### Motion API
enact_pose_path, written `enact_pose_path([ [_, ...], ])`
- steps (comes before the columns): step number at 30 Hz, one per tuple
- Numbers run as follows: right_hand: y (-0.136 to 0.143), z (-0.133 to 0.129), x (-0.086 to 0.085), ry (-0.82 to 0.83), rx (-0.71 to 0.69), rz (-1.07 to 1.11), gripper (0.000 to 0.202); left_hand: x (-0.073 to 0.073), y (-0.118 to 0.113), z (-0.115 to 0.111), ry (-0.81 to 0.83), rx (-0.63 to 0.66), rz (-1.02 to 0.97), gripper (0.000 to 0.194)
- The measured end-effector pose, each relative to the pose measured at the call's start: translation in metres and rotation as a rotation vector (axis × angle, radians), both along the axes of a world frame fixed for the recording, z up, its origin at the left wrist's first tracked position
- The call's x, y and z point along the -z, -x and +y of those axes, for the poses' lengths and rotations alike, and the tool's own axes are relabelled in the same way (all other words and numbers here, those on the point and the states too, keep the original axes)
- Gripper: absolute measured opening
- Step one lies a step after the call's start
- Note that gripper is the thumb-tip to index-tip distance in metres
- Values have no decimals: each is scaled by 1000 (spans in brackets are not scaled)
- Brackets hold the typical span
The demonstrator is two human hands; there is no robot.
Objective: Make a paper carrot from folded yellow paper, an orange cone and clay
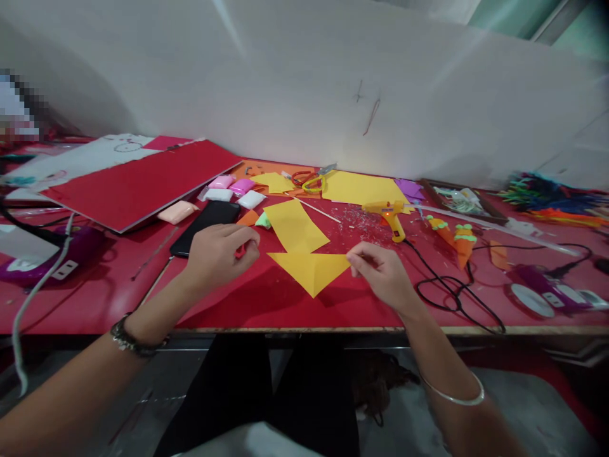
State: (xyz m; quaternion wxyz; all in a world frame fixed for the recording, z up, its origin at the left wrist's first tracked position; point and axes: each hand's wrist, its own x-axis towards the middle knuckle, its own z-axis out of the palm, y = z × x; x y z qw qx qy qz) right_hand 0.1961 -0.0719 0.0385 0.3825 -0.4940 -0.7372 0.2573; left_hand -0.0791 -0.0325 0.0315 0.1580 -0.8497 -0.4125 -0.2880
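Observation:
My right hand pinches the right corner of a yellow paper triangle, which points toward me and has a crease down its middle. My left hand is apart from the triangle, over the near end of a black phone. Its fingers are curled in, with red table showing through the gap, and I see nothing in them. Just behind the triangle lies another yellow paper piece. A bit of green clay and an orange scrap are beside that piece.
A yellow glue gun with a black cord lies right of centre, near orange carrot-shaped crafts. Scissors and yellow sheets are at the back. Clay packets and a red board occupy the left.

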Motion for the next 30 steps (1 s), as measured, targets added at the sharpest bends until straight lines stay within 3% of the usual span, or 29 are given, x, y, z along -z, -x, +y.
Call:
enact_pose_path([
  [2, 2, 1, 1, 10, -40, -6, 23, -6, -9, -4, 165, 104, -42, 20],
  [5, 6, 4, 3, 7, -69, -17, 22, -8, -23, -7, 322, 174, 61, 32],
  [9, 12, 9, 0, -114, -88, -139, 16, 0, -32, -6, 235, 249, 155, 29],
  [12, 23, 9, -4, -313, -84, -322, 16, 4, -37, -7, 232, 192, 138, 28],
  [16, 41, 8, -1, -447, -131, -514, 15, 3, -46, -11, 252, 197, 160, 33],
  [23, 38, 11, 7, -334, -117, -449, 11, 2, -49, -14, 218, 253, 104, 34],
  [30, 14, 14, 11, -203, -76, -373, 10, -1, -37, -13, 446, 241, 2, 30],
])
